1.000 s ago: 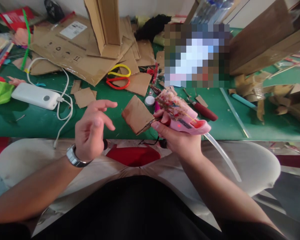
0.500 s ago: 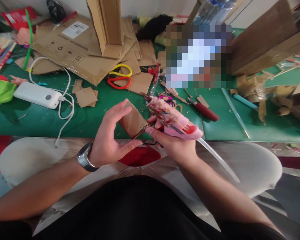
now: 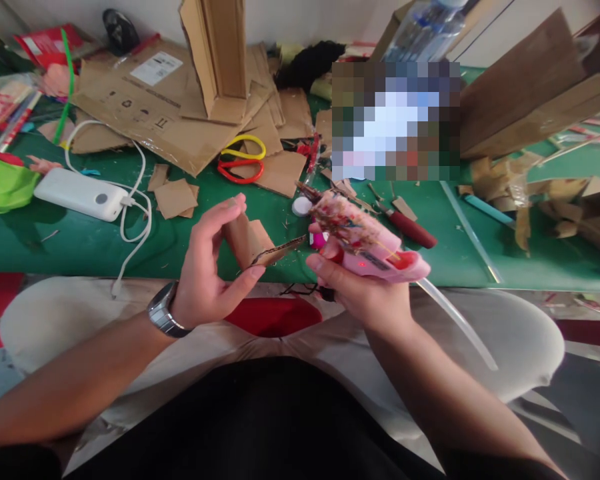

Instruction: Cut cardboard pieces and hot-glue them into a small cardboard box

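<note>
My right hand (image 3: 367, 287) is wrapped round a pink hot glue gun (image 3: 365, 233), its red light lit. The nozzle end is crusted with brown residue and points up and left; a clear glue stick (image 3: 457, 323) sticks out behind. My left hand (image 3: 207, 260), with a metal watch on the wrist, curves round a bent piece of cardboard (image 3: 255, 240), thumb at its near edge and fingers on its far side. One corrugated edge of the cardboard faces me, just left of the glue gun. A small white round thing (image 3: 301, 206) lies behind the nozzle.
Red-and-yellow-handled scissors (image 3: 241, 159) and cardboard scraps (image 3: 177, 198) lie on the green table (image 3: 220, 193). A white power bank (image 3: 77, 193) with cable is at left. A red-handled tool (image 3: 413, 228) lies at right. Upright cardboard (image 3: 220, 60) stands behind.
My left hand and the cardboard have shifted left, and my right hand with the glue gun has moved right. A gap has opened between the cardboard and the right hand.
</note>
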`<state>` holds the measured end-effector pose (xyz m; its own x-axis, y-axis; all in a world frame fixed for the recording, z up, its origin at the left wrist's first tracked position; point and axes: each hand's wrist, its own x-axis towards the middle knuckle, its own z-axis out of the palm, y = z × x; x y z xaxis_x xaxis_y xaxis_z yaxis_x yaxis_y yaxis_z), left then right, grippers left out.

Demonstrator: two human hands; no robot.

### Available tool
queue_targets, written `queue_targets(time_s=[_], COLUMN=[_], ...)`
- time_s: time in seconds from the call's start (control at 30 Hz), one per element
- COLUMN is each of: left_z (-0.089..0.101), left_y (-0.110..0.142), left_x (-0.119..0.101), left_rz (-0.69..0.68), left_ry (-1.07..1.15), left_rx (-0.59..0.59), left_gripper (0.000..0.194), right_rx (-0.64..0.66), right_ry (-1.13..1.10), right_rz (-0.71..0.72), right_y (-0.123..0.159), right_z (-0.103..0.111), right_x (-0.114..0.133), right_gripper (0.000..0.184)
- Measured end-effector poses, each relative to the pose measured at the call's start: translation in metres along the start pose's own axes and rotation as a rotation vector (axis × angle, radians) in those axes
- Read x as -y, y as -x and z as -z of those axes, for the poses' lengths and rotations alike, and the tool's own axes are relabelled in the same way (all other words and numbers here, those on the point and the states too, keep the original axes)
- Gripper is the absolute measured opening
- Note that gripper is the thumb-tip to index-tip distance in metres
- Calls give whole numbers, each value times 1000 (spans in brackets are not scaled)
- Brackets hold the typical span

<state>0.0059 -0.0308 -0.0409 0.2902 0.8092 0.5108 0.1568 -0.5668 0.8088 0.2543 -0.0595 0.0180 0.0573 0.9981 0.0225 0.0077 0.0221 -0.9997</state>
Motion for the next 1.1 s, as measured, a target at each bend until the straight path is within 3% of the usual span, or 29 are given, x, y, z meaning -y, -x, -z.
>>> queue_targets(time_s=[0.13,0.3,0.5,0.63,0.87,1.1], left_z=[3,-1,3,6,0,-2], left_y=[-3,-8,-17,-18,-8,-2], left_x=[1,-3,-17,-16,2,9], left_rz=[-10,-6,505,678,859,880], left_ry=[93,361,782,786,777,777], left_rx=[-24,-100,-81,-160,-298,-243], left_gripper=[78,65,49,48,57,46], right_rx=[-6,14,64,103,95,84], right_ry=[-83,-155,-204,-208,-208,-157], right_rz=[-59,-98,-179,-237,-255,-258], right_y=[-2,-3,-2,0,0,2], right_z=[11,15,11,8,3,1], right_x=[-1,-9,-14,-14,-15,-22], right_gripper=[33,39,38,36,39,36])
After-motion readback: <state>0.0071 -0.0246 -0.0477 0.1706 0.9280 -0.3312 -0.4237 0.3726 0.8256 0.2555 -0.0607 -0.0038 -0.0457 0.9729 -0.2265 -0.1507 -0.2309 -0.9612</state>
